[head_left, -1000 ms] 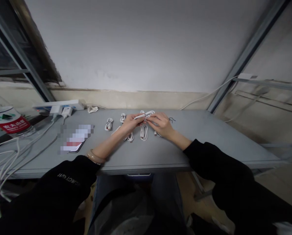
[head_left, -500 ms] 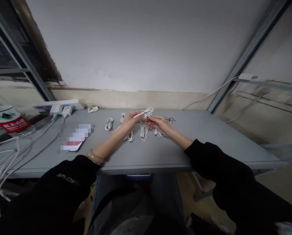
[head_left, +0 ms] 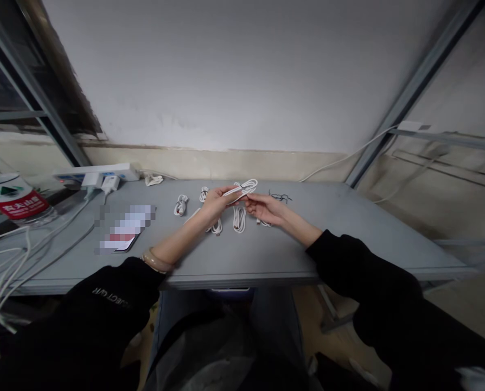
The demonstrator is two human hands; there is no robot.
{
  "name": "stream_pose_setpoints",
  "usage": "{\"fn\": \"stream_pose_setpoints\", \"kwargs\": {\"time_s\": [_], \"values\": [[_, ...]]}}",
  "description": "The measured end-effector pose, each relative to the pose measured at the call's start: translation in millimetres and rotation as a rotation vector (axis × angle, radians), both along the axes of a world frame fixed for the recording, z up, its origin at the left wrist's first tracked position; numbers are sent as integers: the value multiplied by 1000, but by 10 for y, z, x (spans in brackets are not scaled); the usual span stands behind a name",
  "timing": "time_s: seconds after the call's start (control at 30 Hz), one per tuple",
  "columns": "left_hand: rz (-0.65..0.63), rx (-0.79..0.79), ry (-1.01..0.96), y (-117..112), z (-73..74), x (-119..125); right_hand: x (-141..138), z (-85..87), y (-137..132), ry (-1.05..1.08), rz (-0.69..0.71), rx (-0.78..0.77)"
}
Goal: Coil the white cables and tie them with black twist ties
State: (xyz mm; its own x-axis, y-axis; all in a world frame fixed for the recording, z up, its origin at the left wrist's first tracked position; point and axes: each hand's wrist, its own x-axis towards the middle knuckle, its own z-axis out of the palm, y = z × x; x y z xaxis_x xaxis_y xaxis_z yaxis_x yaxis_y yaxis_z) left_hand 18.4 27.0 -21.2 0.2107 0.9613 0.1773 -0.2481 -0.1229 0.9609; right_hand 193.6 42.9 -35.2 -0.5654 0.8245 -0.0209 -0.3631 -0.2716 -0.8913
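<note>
Above the middle of the grey table (head_left: 332, 239), my left hand (head_left: 216, 202) is closed on a coiled white cable (head_left: 244, 188) and holds it a little off the surface. My right hand (head_left: 263, 209) pinches the same coil from the right, fingers together at its near side. Under and around my hands lie other bundled white cables: one at the left (head_left: 180, 206), one behind my left hand (head_left: 204, 194), one below the held coil (head_left: 238, 219). A few thin black ties (head_left: 280, 197) lie just beyond my right hand.
A phone (head_left: 124, 231) lies on the table's left part. A white power strip (head_left: 98, 175) with plugged chargers sits at the back left, and loose white cords (head_left: 10, 266) hang over the left edge. A bottle with a red label (head_left: 17, 202) stands far left.
Both hands lifted the white coil slightly off the table. My right hand slid down and right from on top of the coil to its near side, uncovering the black ties.
</note>
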Motion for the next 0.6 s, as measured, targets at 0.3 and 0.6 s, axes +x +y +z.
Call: {"fn": "stream_pose_setpoints", "kwargs": {"time_s": [0.3, 0.6], "values": [[70, 33, -75, 10, -5, 19, -32, 8, -22, -116, -144, 233], [146, 9, -170, -52, -6, 87, -103, -11, -130, -543, -587, 1091]]}}
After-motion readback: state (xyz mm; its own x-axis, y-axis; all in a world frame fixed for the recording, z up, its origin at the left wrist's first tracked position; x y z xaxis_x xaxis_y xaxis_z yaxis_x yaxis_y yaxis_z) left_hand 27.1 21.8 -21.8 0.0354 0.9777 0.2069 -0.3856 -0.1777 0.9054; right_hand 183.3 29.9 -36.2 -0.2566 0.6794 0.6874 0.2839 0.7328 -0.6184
